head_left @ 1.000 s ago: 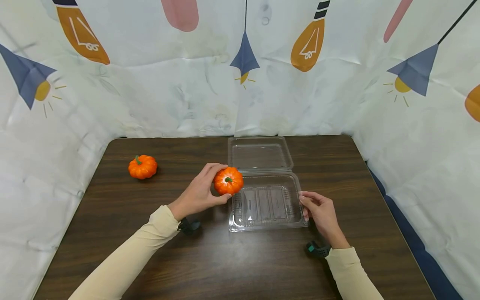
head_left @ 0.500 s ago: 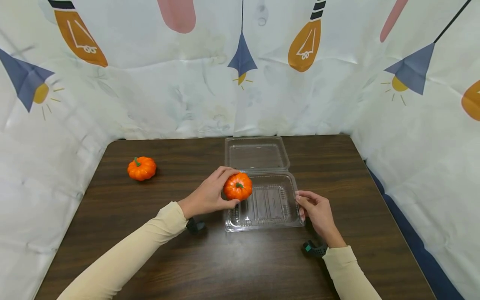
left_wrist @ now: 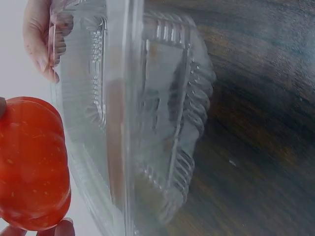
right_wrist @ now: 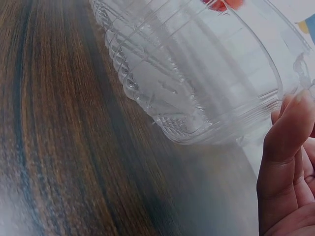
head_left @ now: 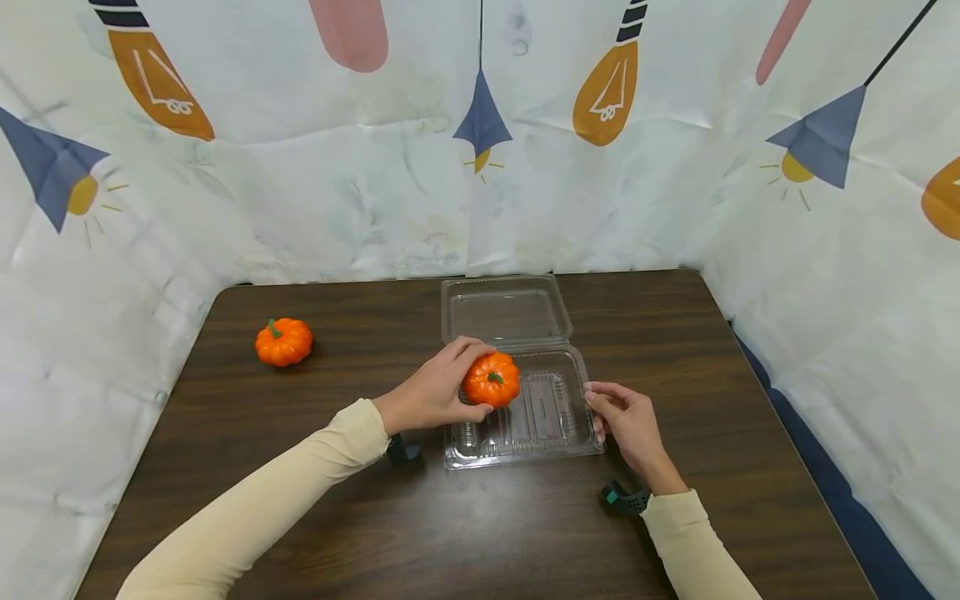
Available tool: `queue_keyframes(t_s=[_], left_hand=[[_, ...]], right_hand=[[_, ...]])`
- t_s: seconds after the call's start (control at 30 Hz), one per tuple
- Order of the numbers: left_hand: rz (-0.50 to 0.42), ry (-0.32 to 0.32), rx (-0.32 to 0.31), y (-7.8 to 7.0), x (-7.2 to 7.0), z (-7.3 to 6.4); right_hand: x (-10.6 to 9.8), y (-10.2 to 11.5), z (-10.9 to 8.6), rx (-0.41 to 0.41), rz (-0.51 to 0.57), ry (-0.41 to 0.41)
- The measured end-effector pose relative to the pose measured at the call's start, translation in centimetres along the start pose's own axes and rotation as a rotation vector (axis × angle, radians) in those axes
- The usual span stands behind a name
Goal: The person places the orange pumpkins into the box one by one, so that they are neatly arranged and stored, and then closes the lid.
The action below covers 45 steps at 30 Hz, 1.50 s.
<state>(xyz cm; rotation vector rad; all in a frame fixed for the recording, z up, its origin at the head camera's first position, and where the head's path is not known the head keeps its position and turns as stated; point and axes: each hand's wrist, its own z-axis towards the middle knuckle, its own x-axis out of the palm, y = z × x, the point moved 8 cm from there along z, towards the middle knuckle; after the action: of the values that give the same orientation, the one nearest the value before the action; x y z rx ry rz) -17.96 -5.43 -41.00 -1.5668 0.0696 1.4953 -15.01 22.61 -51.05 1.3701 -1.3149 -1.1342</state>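
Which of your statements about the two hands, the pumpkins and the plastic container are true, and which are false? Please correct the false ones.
1. The left hand holds a small orange pumpkin. True.
2. The right hand pinches the edge of the clear plastic clamshell container. True.
3. The container is closed. False: its lid is open, on the far side of the base.
4. The second pumpkin rests on the wood-grain table, to the left of the container. True.
5. The held pumpkin has no stem. False: a short green stem shows on it.
6. Both sleeves are black. False: they are pale yellow.
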Motion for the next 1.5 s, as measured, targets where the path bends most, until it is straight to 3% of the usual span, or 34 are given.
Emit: queue_keyframes(t_s=[0.6,0.87,1.5], left_hand=[[-0.031,0.117,-0.016,-0.8,2.3,1.6],[-0.073,0.122,-0.04,-0.8,2.0,2.7],[-0.089,0.177,-0.039,-1.0,3.8,4.2]], right_hand=[[0.9,-0.1,0.5,-0.005,0.015,0.018],[1.4,-0.3,0.9,0.014,-0.008,0.025],[1.5,-0.4,0.6,0.025,0.034,0.014]])
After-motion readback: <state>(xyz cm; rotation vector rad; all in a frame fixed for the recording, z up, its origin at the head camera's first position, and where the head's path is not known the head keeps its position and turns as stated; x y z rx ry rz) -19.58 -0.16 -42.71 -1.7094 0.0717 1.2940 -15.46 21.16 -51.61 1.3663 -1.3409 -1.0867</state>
